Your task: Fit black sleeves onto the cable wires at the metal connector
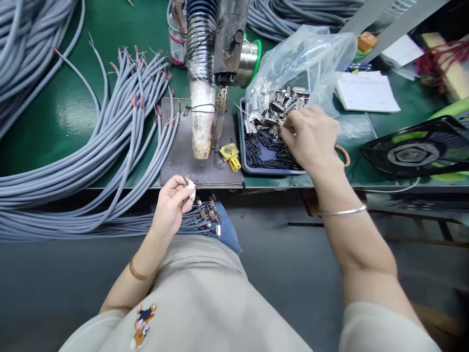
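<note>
A solder spool (251,58) and a white can (176,41) stood beyond the hands, loose papers (366,90) and a black fan (415,154) lay to the right of them, and a yellow clip (231,157) sat between them.

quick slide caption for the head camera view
Left hand holds a stripped grey cable end while the right hand picks among metal connectors in a tray.
</note>
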Tool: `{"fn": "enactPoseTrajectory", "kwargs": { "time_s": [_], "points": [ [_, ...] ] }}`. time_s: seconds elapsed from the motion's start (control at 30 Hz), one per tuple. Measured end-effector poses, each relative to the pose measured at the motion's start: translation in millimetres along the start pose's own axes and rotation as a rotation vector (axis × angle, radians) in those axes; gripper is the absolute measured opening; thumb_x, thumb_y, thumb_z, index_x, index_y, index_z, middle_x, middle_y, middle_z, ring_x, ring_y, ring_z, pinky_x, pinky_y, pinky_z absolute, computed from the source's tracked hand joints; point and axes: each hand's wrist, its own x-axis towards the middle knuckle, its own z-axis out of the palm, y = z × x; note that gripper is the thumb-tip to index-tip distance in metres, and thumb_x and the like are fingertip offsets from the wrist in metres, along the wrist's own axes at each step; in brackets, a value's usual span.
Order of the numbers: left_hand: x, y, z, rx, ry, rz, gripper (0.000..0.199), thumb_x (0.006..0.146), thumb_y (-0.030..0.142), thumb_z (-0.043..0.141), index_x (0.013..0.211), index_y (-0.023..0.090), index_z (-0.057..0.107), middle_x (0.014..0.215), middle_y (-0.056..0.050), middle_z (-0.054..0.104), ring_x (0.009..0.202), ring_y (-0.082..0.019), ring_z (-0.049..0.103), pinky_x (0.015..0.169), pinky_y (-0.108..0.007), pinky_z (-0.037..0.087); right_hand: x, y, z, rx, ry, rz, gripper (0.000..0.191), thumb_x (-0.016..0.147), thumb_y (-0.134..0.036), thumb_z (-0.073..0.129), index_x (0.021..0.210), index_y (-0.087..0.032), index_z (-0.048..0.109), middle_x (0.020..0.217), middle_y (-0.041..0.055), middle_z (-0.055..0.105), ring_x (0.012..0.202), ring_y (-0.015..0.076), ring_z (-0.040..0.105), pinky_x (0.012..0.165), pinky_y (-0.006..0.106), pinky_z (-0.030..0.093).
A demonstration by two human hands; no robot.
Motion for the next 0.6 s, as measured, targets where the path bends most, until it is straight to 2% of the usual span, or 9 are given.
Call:
{"fn": "enactPoseTrajectory", "kwargs": {
  "time_s": [0.1,0.17,0.2,0.27,0.33,0.4,0.5,0.6],
  "points": [
    [1,-1,3.5,0.015,0.004,0.011,0.031,0.064,0.026,0.085,0.075,0.018,0.058,0.057,0.006,0.057,0.040,-0.002,0.037,0.038,-0.014,0.024,-27,-7,-19,0.254,0.252,0.052,0.014,0.082,-0.015,0.073,0.073,-0.018,0.062,0.082,0.0064,0.073,0.082,0.0160,0.061,0.068,0.032,0.035],
    [2,-3,6.6,0.030,0.000,0.029,0.030,0.064,0.025,0.085,0.073,0.018,0.057,0.058,0.006,0.057,0.041,-0.002,0.037,0.038,-0.014,0.023,-54,-22,-34,0.587,0.307,0.097,0.012,0.081,-0.015,0.072,0.075,-0.019,0.063,0.080,0.0028,0.073,0.074,0.0137,0.064,0.062,0.027,0.042],
    [2,-5,8.3,0.041,-0.005,0.038,0.030,0.064,0.025,0.085,0.072,0.018,0.057,0.059,0.005,0.057,0.041,-0.002,0.037,0.038,-0.014,0.022,-68,-31,-39,0.766,0.296,0.097,0.014,0.080,-0.015,0.073,0.074,-0.020,0.062,0.082,0.0022,0.074,0.073,0.0138,0.067,0.058,0.026,0.043],
    [3,-9,11.9,0.070,-0.027,0.046,0.029,0.066,0.024,0.084,0.071,0.018,0.057,0.059,0.005,0.057,0.042,-0.002,0.036,0.038,-0.014,0.022,-96,-50,-45,1.056,0.180,0.075,0.018,0.080,-0.015,0.076,0.072,-0.021,0.060,0.083,0.0012,0.075,0.079,0.0160,0.072,0.059,0.026,0.050],
    [2,-12,15.2,0.102,-0.063,0.047,0.027,0.070,0.025,0.083,0.072,0.018,0.057,0.057,0.006,0.054,0.042,-0.001,0.034,0.039,-0.014,0.023,-117,-65,-42,1.246,0.077,0.072,0.020,0.081,-0.016,0.078,0.072,-0.022,0.061,0.085,0.0011,0.075,0.082,0.0164,0.073,0.061,0.026,0.055],
    [1,-14,17.7,0.125,-0.089,0.054,0.027,0.073,0.026,0.083,0.073,0.018,0.057,0.056,0.007,0.051,0.042,-0.001,0.033,0.040,-0.015,0.025,-130,-76,-32,1.419,0.024,0.068,0.021,0.084,-0.019,0.079,0.073,-0.022,0.061,0.085,0.0012,0.074,0.073,0.0142,0.072,0.053,0.023,0.054],
    [-1,-16,20.0,0.140,-0.097,0.080,0.028,0.074,0.026,0.084,0.072,0.018,0.057,0.056,0.007,0.050,0.043,-0.001,0.034,0.042,-0.015,0.027,-135,-86,-14,1.562,0.018,0.108,0.025,0.088,-0.027,0.077,0.074,-0.022,0.057,0.091,0.0015,0.072,0.058,0.0113,0.068,0.049,0.025,0.058],
    [-1,-16,20.7,0.153,-0.095,0.102,0.026,0.077,0.026,0.082,0.073,0.018,0.058,0.058,0.007,0.051,0.045,-0.002,0.035,0.044,-0.016,0.030,-132,-96,-2,1.576,0.109,0.157,0.028,0.090,-0.033,0.074,0.075,-0.023,0.053,0.096,0.0023,0.070,0.065,0.0156,0.074,0.059,0.032,0.067]
  ]
}}
